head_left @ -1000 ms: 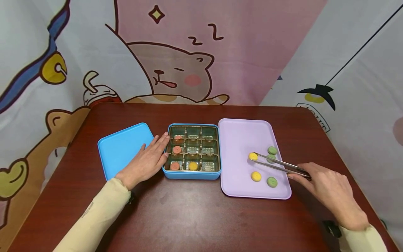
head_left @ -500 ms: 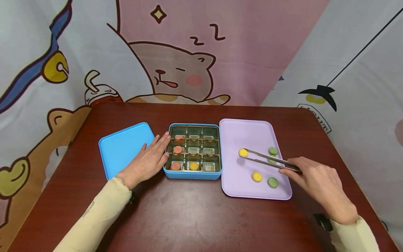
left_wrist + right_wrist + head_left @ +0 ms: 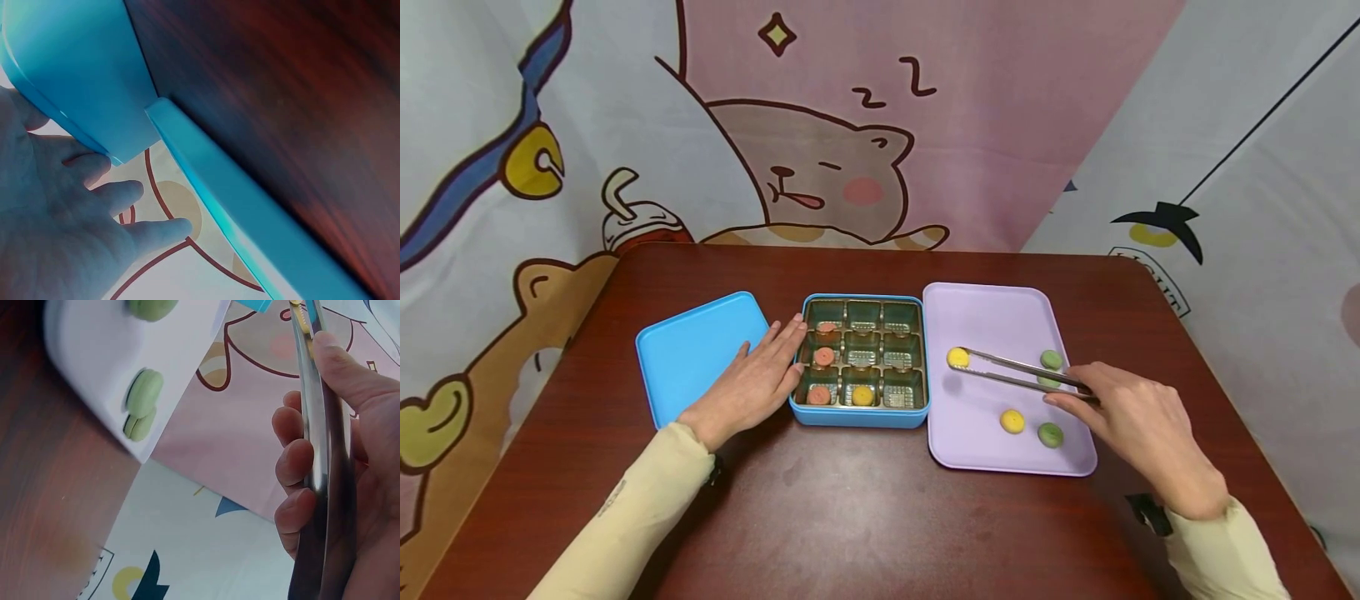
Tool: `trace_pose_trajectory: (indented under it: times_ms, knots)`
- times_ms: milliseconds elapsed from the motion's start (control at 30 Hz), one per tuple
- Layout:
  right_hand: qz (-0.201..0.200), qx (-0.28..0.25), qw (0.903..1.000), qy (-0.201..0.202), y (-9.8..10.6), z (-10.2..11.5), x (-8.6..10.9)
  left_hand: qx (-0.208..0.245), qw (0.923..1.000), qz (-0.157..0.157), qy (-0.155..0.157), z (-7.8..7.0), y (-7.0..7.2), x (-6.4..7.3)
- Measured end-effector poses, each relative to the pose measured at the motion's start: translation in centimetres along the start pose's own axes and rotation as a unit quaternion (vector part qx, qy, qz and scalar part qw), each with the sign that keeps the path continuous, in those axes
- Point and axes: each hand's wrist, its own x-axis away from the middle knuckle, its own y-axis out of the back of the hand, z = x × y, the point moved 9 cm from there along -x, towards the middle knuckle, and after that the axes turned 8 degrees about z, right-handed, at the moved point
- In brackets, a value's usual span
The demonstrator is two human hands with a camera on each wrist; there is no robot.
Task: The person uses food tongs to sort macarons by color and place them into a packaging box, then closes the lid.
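My right hand (image 3: 1142, 425) grips metal tongs (image 3: 1030, 380), whose tips pinch a yellow macaron (image 3: 957, 357) over the left part of the lilac tray (image 3: 977, 317). In the right wrist view, fingers and thumb wrap the tongs' handles (image 3: 325, 481). My left hand (image 3: 748, 379) lies with extended fingers against the left rim of a blue box (image 3: 857, 418). Inside the box is a gold divided insert (image 3: 860, 342); pink macarons (image 3: 823, 357) sit down its left column. Another yellow macaron (image 3: 862, 396) is in the front middle compartment.
A yellow macaron (image 3: 1012, 421) and a green macaron (image 3: 1050, 434) lie at the tray's front; more green macarons (image 3: 145, 394) are near its right edge, partly behind the tongs. A blue lid (image 3: 700, 350) lies left of the box on the brown table (image 3: 850, 517).
My right hand has moved left, carrying the yellow macaron in the tongs across the tray toward the box. The left hand stays against the box.
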Motion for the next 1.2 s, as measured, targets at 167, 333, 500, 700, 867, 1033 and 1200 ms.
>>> trace_pose_trajectory:
  times_ms: [167,333,500,700,867,1033,1200]
  knots:
    - [0.002,-0.002,1.0,0.008,-0.2,0.7,-0.7,-0.001,1.0,0.001,0.002,0.1,0.0,0.0]
    - [0.006,0.002,0.9999,0.014,-0.3,1.4,-1.6,-0.002,1.0,-0.005,0.0,0.0,0.2,-0.1]
    - [0.006,0.0,0.9995,0.03,-0.3,2.4,-2.6,-0.003,1.0,-0.007,0.0,0.0,0.3,-0.2]
    - [0.001,-0.004,0.9988,0.05,-0.3,3.6,-4.0,-0.001,1.0,-0.005,0.001,0.0,0.2,-0.2]
    - [0.001,-0.005,0.9977,0.068,-0.5,4.8,-5.1,0.003,1.0,-0.003,0.002,0.1,0.1,-0.2]
    - [0.011,-0.007,0.9966,0.081,-0.9,5.9,-6.1,0.004,1.0,-0.001,0.004,0.1,-0.1,-0.2]
    - [0.023,-0.011,0.996,0.085,-1.3,6.8,-7.0,0.004,1.0,-0.004,0.004,0.1,0.0,-0.2]
